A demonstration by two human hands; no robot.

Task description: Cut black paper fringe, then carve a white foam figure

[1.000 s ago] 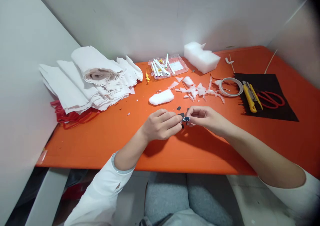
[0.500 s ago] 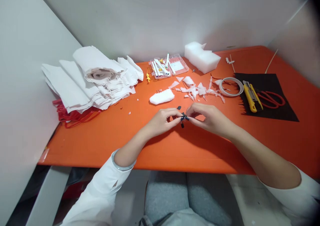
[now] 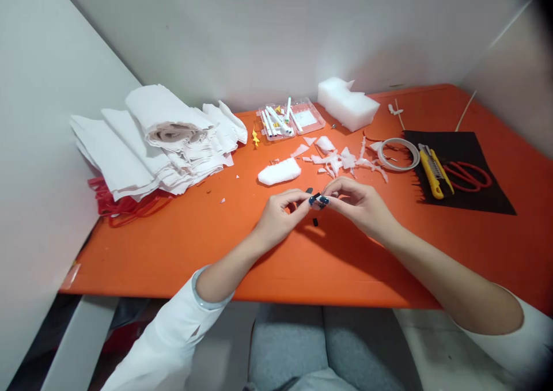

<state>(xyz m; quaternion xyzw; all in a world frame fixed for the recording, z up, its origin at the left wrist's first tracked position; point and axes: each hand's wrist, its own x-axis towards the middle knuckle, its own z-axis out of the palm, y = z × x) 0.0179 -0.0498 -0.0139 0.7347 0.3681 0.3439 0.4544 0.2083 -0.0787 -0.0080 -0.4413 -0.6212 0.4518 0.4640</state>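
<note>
My left hand [image 3: 280, 215] and my right hand [image 3: 360, 204] meet over the orange table [image 3: 259, 270], fingertips nearly touching. Between them is a small black piece [image 3: 317, 196], thin like paper or foam sheet, with something pale by it; both hands pinch it. Dark nails make its edges hard to tell. Another small black piece [image 3: 315, 222] lies on the table just below the fingers, and one more [image 3: 309, 190] shows behind my left fingertips. A carved white foam piece [image 3: 279, 172] rests beyond my left hand.
White foam scraps [image 3: 334, 162] lie behind my hands, with a foam block [image 3: 348, 106] at the wall. Rightward are a tape roll [image 3: 398, 167], yellow utility knife [image 3: 434, 172], red-handled scissors [image 3: 469, 178] and black sheet [image 3: 488, 204]. Markers [image 3: 276, 121] and stacked white paper [image 3: 129, 149] stand left.
The held black piece has been tilted and raised slightly between my fingertips, with a pale part now showing. The view has shifted a little. Objects on the table stay in place.
</note>
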